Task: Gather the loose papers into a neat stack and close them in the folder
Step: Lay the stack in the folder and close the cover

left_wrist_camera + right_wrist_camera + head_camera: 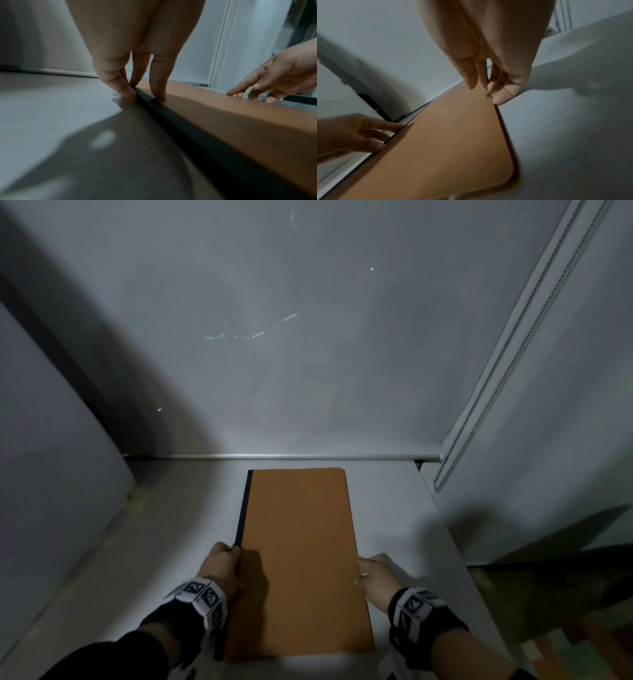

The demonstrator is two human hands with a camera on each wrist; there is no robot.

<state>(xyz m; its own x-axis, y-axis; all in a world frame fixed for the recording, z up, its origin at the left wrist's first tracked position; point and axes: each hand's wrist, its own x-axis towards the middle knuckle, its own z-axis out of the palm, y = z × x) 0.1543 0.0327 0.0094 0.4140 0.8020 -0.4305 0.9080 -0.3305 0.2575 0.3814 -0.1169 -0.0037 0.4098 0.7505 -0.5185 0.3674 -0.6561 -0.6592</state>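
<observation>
A brown folder (301,559) with a black spine (244,508) lies closed and flat on the white table (164,542), long side pointing away from me. No loose papers show. My left hand (222,563) stands at the spine near the front. Its straight fingertips (130,93) touch the table against the spine, and one finger (159,94) rests on the cover (240,115). My right hand (375,573) touches the opposite long edge, with its fingers (471,79) on the cover (445,148) and its thumb (500,97) against the edge.
A pale roller blind (308,354) hangs behind the table, its metal bottom rail (274,456) just beyond the folder. A bead chain (496,371) hangs at the right. A white panel (51,474) borders the left. The table's right edge (455,542) drops to a dark floor.
</observation>
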